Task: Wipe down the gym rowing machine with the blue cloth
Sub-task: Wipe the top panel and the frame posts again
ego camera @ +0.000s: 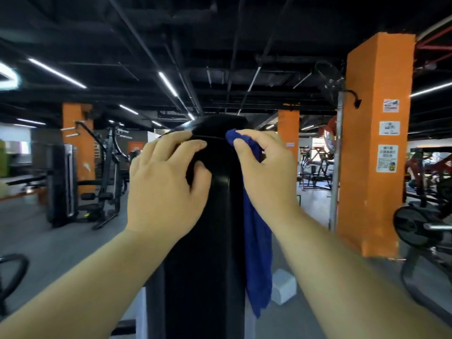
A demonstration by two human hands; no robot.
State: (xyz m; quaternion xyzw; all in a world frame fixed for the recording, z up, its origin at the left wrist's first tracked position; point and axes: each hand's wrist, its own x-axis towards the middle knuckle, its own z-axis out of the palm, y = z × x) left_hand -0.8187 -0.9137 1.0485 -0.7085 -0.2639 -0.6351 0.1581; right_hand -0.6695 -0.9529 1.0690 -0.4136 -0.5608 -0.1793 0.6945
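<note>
L hand (163, 182) grips top of black machine column (215, 228), fingers curled over its cap. R hand (266, 172) just beside, pinches blue cloth (259, 253) vs column's right edge; cloth hangs down below R wrist.

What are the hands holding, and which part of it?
The right hand pinches the blue cloth at its top end; the rest hangs down. The left hand grips the rowing machine's black column near its top.
</note>
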